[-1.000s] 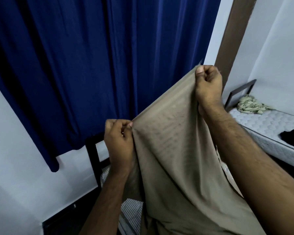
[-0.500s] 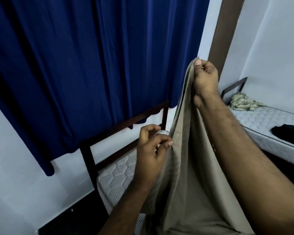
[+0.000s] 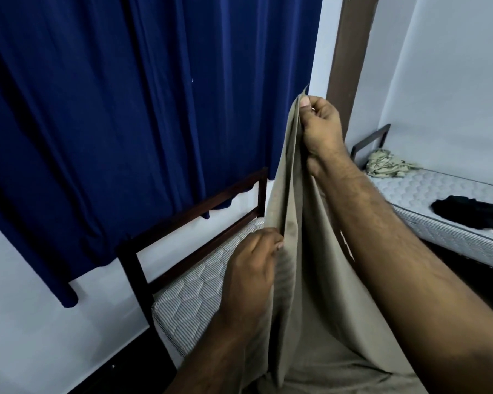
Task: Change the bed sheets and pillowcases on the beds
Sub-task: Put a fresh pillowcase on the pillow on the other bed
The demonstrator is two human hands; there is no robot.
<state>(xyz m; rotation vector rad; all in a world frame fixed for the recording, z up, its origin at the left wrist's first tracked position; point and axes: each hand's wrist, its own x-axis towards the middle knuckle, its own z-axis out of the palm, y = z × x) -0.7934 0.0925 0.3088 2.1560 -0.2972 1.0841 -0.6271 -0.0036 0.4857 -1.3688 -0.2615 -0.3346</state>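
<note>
Dark blue curtain (image 3: 120, 123) fills the background, hanging over a dark wooden bed frame (image 3: 194, 214) and a bare quilted mattress (image 3: 194, 302). A second mattress (image 3: 439, 206) stands well apart at the right, carrying a crumpled patterned cloth (image 3: 387, 166) and a dark garment (image 3: 473, 211).

Task item: the beige sheet (image 3: 305, 280) hangs gathered in vertical folds between both hands; its lower part pools at the bottom of the view, over the near bed.

Risks, as judged from this position:
- The upper corner is held only by a fingertip pinch. A sharp shake to open the fabric could pull it free and drop the sheet in a heap.
- The layers are bunched together. Taking the wrong layer lower down could leave the sheet twisted when it is spread.
- A wide flick could catch the curtain or the frame post.

Hand pose:
- The right hand (image 3: 322, 129) is raised, forearm extended upward, thumb and curled fingers pinching the top corner.
- The left hand (image 3: 254, 265) is lower, just beside the folds, fingers curled around the hanging edge, knuckles toward the camera.
</note>
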